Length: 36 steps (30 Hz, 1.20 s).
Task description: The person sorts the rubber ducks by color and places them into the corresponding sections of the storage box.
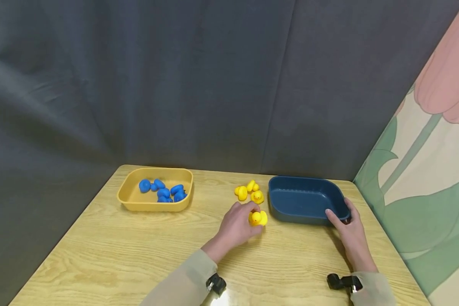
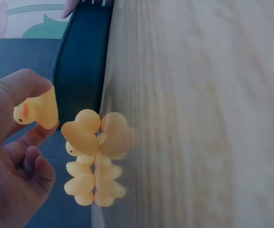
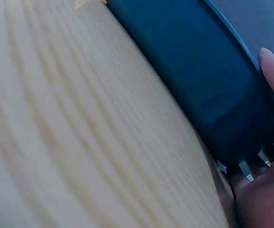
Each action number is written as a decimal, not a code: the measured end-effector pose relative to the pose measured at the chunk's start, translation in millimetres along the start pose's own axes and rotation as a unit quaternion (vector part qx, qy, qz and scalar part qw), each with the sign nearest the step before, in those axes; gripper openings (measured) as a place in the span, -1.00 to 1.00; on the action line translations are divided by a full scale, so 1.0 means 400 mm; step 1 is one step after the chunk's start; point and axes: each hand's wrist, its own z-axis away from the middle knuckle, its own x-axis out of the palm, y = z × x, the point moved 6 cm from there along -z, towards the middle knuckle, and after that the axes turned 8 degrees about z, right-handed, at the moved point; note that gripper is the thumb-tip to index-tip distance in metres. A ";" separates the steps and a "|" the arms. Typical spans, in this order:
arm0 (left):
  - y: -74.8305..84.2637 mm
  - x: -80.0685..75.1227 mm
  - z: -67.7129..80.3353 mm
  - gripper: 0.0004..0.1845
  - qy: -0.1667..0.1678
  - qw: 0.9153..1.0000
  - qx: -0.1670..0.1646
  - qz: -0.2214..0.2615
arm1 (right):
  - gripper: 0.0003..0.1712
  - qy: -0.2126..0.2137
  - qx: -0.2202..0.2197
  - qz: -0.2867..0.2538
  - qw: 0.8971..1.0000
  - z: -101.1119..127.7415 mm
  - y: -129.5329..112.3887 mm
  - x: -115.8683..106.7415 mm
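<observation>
Your left hand (image 1: 235, 227) pinches a yellow duck (image 1: 258, 218) between thumb and fingertips, low centre of the frame, just left of the blue tray (image 1: 290, 199). More yellow ducks (image 1: 248, 191) sit in a cluster just above it on the table (image 1: 99, 255). Your right hand (image 1: 348, 233) grips the tray's near right corner, thumb over the rim. At centre left a yellow tray (image 1: 128, 199) holds blue ducks (image 1: 164, 191).
</observation>
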 end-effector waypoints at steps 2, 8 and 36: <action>0.003 -0.004 -0.004 -0.59 0.009 1.000 -0.002 0.004 | 0.11 0.002 0.001 -0.007 1.000 0.001 -0.001 -0.001; 0.014 -0.014 -0.019 -0.57 0.039 0.999 -0.004 0.015 | -0.02 0.004 -0.007 -0.042 0.999 0.002 -0.001 -0.004; 0.080 0.048 -0.136 -0.50 0.074 0.997 0.013 0.004 | -0.03 -0.010 -0.013 -0.024 1.000 0.007 0.007 -0.007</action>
